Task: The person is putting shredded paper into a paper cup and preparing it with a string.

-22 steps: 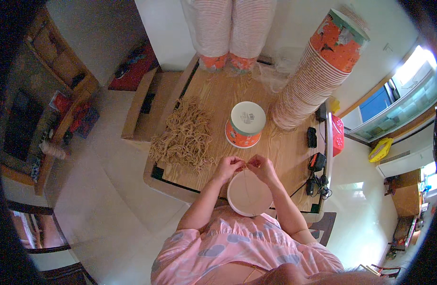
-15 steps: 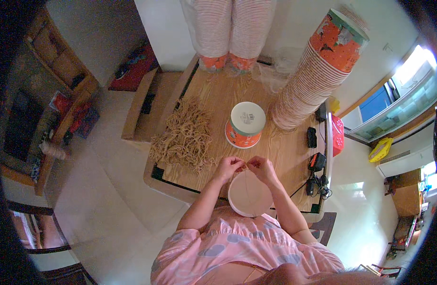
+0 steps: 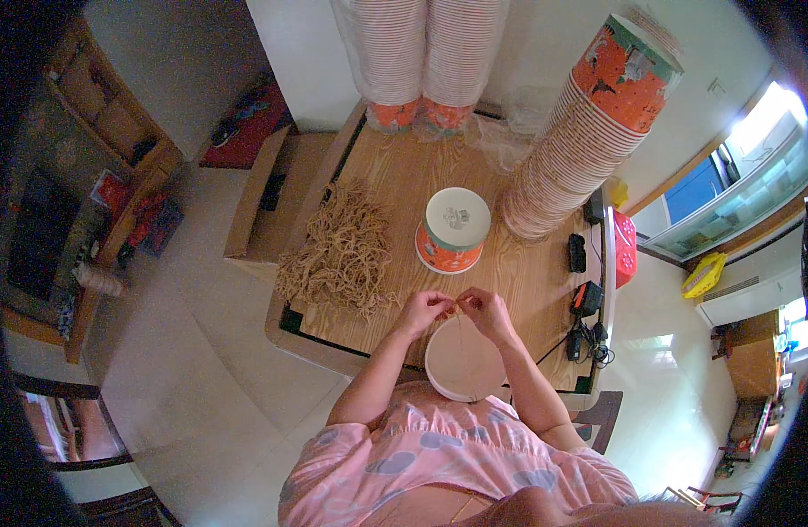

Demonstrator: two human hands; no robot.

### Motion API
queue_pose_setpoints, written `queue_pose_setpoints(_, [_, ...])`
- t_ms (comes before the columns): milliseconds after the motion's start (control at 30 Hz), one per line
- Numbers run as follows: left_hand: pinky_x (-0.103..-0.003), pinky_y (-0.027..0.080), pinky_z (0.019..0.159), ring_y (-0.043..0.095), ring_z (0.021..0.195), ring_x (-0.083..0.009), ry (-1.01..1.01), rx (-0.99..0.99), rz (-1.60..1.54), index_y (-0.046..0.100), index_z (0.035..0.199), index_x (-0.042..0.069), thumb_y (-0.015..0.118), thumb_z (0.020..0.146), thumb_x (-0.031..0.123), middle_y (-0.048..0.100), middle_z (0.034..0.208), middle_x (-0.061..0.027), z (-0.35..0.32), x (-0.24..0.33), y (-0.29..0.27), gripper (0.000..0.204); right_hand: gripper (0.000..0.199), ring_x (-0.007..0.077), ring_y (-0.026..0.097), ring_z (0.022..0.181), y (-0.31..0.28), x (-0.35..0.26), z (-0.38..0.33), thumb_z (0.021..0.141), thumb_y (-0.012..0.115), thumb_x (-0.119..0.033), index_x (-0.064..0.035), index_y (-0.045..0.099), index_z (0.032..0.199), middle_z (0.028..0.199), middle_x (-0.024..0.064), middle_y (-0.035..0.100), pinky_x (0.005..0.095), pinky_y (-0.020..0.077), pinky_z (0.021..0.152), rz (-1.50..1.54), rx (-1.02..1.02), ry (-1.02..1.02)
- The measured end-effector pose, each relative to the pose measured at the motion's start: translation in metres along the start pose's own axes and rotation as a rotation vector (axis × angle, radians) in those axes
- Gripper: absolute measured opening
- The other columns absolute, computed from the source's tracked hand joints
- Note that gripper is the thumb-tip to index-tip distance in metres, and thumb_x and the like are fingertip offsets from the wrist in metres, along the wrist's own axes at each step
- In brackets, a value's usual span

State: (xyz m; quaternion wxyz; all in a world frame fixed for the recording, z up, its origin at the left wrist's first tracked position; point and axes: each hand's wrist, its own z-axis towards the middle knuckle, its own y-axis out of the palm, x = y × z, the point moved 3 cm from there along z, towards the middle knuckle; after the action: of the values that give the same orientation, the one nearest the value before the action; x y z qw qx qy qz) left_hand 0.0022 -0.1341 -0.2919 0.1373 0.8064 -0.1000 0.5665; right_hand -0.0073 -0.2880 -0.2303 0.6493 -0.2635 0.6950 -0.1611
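Note:
My left hand point(image 3: 426, 310) and my right hand point(image 3: 481, 314) meet above the front of the table, fingertips pinched close together on a thin piece of twine point(image 3: 460, 332). The twine runs down from the fingers across a round white paper tub point(image 3: 479, 362) close to my body. Between my forearms, the tub shows its pale round face. Just beyond my hands stands an orange and green paper tub point(image 3: 448, 256), its white base upward. A tangled heap of brown twine point(image 3: 342, 250) lies to the left of it.
A tall leaning stack of paper tubs point(image 3: 575, 149) rises at the right of the wooden table point(image 3: 413, 167). Two plastic-wrapped stacks point(image 3: 422, 61) stand at the back. A cardboard box point(image 3: 281, 193) sits left of the table. Black adapters and cables point(image 3: 587, 338) lie along the right edge.
The tub by my body has shifted slightly to the right. Both hands stay pinched together in nearly the same place.

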Motion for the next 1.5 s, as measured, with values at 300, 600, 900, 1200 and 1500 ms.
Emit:
queue_pose_setpoints(300, [-0.023, 0.048, 0.065, 0.059, 0.072, -0.0103, -0.041, 0.086, -0.074, 0.062, 0.091, 0.001, 0.055, 0.085, 0.014, 0.064, 0.082, -0.0044, 0.000, 0.002, 0.000, 0.015, 0.013, 0.0115, 0.054, 0.059, -0.001, 0.005, 0.002, 0.075, 0.063, -0.013, -0.0019, 0.062, 0.081, 0.066, 0.0068, 0.061, 0.0273, 0.0444, 0.055, -0.042, -0.013, -0.009])
queue_pose_setpoints(600, [-0.023, 0.049, 0.064, 0.059, 0.072, -0.0100, -0.001, 0.028, -0.039, 0.063, 0.094, 0.002, 0.060, 0.081, 0.008, 0.064, 0.083, -0.0038, -0.003, -0.001, 0.001, 0.014, 0.017, 0.0235, 0.060, 0.063, 0.000, 0.006, 0.001, 0.077, 0.060, -0.017, -0.0011, 0.060, 0.082, 0.071, 0.0141, 0.061, 0.0347, 0.0457, 0.058, 0.006, -0.027, -0.013])
queue_pose_setpoints(900, [-0.026, 0.047, 0.061, 0.059, 0.065, -0.0096, 0.151, 0.147, 0.252, 0.065, 0.084, 0.004, 0.064, 0.077, 0.011, 0.065, 0.071, -0.0043, 0.007, -0.014, 0.002, 0.010, 0.015, 0.0158, 0.056, 0.060, 0.002, 0.011, 0.001, 0.077, 0.062, -0.014, -0.0003, 0.062, 0.081, 0.067, 0.0105, 0.061, 0.0297, 0.0453, 0.056, 0.002, -0.016, 0.028])
queue_pose_setpoints(1200, [-0.027, 0.048, 0.059, 0.061, 0.062, -0.0135, 0.324, 0.320, 0.267, 0.065, 0.079, 0.006, 0.064, 0.076, 0.010, 0.065, 0.071, -0.0053, 0.007, -0.011, 0.000, 0.005, 0.015, 0.0124, 0.054, 0.060, 0.008, 0.020, 0.008, 0.078, 0.062, -0.015, -0.0002, 0.063, 0.080, 0.071, 0.0065, 0.062, 0.0281, 0.0446, 0.057, 0.053, -0.109, 0.016])
queue_pose_setpoints(1500, [-0.026, 0.047, 0.059, 0.060, 0.063, -0.0126, 0.341, 0.328, 0.201, 0.063, 0.082, 0.003, 0.063, 0.078, 0.014, 0.064, 0.071, -0.0055, 0.010, 0.006, 0.008, 0.011, 0.018, 0.0092, 0.051, 0.067, 0.003, 0.037, 0.024, 0.081, 0.060, -0.017, 0.0004, 0.063, 0.086, 0.073, 0.0007, 0.059, 0.0239, 0.0424, 0.062, 0.294, -0.257, 0.166])
